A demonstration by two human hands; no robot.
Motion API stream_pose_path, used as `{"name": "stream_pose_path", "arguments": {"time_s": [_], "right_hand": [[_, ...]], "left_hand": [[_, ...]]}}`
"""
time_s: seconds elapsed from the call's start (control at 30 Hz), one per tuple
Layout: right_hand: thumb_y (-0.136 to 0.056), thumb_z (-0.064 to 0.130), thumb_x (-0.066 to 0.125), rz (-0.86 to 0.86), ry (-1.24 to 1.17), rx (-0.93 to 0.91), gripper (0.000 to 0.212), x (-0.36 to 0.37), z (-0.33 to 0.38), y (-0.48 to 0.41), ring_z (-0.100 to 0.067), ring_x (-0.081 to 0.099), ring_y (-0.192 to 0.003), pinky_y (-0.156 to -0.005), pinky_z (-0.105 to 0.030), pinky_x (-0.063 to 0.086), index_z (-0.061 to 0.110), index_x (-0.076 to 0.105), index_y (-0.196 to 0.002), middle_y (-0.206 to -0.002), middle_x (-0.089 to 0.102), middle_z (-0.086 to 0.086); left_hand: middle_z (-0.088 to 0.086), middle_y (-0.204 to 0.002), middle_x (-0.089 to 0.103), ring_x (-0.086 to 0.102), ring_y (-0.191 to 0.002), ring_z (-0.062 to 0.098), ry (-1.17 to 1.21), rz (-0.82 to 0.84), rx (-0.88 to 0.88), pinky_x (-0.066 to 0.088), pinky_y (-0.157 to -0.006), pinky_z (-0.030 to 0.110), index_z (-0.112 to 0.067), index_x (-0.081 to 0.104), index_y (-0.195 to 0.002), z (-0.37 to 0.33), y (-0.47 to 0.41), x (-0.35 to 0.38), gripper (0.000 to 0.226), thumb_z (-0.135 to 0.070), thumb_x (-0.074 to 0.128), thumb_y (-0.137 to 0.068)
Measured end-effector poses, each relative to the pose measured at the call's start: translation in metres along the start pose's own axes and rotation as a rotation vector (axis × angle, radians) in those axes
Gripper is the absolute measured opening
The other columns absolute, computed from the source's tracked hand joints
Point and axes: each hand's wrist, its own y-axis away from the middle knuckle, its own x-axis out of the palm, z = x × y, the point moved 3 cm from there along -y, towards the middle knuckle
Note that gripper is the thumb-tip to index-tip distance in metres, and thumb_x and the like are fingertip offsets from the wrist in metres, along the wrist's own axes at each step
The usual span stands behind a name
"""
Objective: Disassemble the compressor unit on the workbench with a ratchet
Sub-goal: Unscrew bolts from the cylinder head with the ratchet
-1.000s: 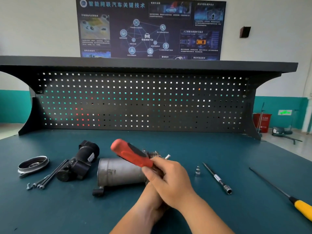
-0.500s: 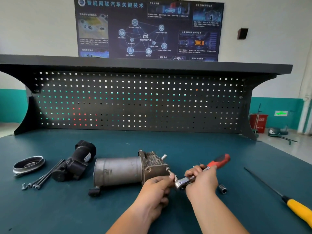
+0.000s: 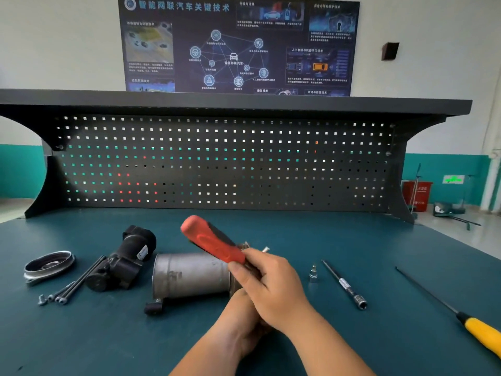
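Head view — ratchet (image 3: 214, 241) back over compressor (image 3: 189, 275)

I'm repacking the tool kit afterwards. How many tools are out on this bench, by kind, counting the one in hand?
Ratchet: 1
Socket: 1
Extension bar: 1
Yellow-handled screwdriver: 1
Total: 4

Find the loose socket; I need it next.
Head view: the socket stands on the workbench, just right of the right hand and left of the extension bar.
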Motion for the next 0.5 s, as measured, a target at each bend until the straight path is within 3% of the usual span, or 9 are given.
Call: {"name": "stream_pose_path", "arguments": {"time_s": [0.07, 0.13, 0.2, 0.27, 0.37, 0.43, 0.5], "right_hand": [[-0.080, 0.061, 0.041, -0.039, -0.109, 0.037, 0.047, -0.002, 0.000, 0.000, -0.010, 0.053, -0.064, -0.062, -0.035, 0.045, 0.020, 0.062, -0.079, -0.069, 0.060, 0.005], [-0.081, 0.057, 0.047, -0.172, -0.365, 0.137, 0.039, -0.008, -0.003, 0.000, -0.005, 0.049, -0.053, -0.053, -0.022, 0.040, 0.020, 0.060, -0.075, -0.058, 0.057, 0.007], [-0.088, 0.051, 0.053, -0.362, -0.636, 0.290, 0.038, -0.017, -0.009, -0.001, -0.002, 0.034, -0.043, -0.045, -0.016, 0.029, 0.017, 0.055, -0.073, -0.046, 0.041, 0.011], [-0.091, 0.047, 0.048, -0.604, -0.866, 0.531, 0.039, -0.026, -0.023, -0.001, -0.004, 0.026, -0.038, -0.041, -0.020, 0.024, 0.014, 0.050, -0.071, -0.043, 0.032, 0.012], [-0.098, 0.047, 0.038, -0.914, -1.231, 0.939, 0.044, -0.036, -0.048, 0.007, -0.007, 0.025, -0.030, -0.037, -0.016, 0.023, 0.018, 0.046, -0.066, -0.037, 0.030, 0.011], [-0.097, 0.049, 0.034, -0.984, -1.347, 1.060, 0.046, -0.035, -0.056, 0.012, -0.008, 0.025, -0.026, -0.036, -0.012, 0.022, 0.018, 0.043, -0.065, -0.035, 0.029, 0.010], [-0.097, 0.051, 0.035, -0.959, -1.290, 1.075, 0.047, -0.035, -0.059, 0.011, -0.007, 0.025, -0.026, -0.037, -0.014, 0.021, 0.018, 0.043, -0.065, -0.034, 0.030, 0.010]], "left_hand": [[0.007, -0.063, 0.057, 0.053, -0.056, 0.015, -0.069, -0.046, -0.012, 0.036, -0.056, 0.025, -0.010, 0.070, -0.070, 0.001, -0.002, -0.005, 0.019, -0.008, 0.057, -0.083], [0.002, -0.051, 0.042, 0.033, -0.042, 0.008, -0.187, -0.106, -0.028, 0.021, -0.042, 0.017, -0.010, 0.062, -0.059, 0.002, -0.005, -0.010, 0.033, 0.003, 0.047, -0.085], [-0.002, -0.048, 0.036, 0.026, -0.038, 0.004, -0.237, -0.132, -0.051, 0.015, -0.034, 0.013, -0.013, 0.062, -0.045, 0.001, -0.004, -0.010, 0.046, 0.001, 0.051, -0.088], [-0.006, -0.046, 0.034, 0.025, -0.037, 0.001, -0.228, -0.126, -0.056, 0.015, -0.032, 0.011, -0.014, 0.062, -0.041, 0.000, -0.003, -0.007, 0.050, -0.012, 0.057, -0.090], [-0.007, -0.045, 0.038, 0.027, -0.036, 0.001, -0.182, -0.133, -0.062, 0.015, -0.032, 0.011, -0.014, 0.063, -0.044, 0.001, -0.006, -0.007, 0.046, -0.017, 0.059, -0.090], [-0.007, -0.046, 0.044, 0.030, -0.036, 0.000, -0.174, -0.146, -0.075, 0.016, -0.032, 0.011, -0.013, 0.062, -0.053, 0.003, -0.007, -0.006, 0.036, -0.016, 0.060, -0.089], [-0.007, -0.048, 0.048, 0.032, -0.037, 0.000, -0.173, -0.161, -0.091, 0.017, -0.032, 0.011, -0.014, 0.059, -0.063, 0.004, -0.007, -0.005, 0.027, -0.014, 0.060, -0.090]]}}
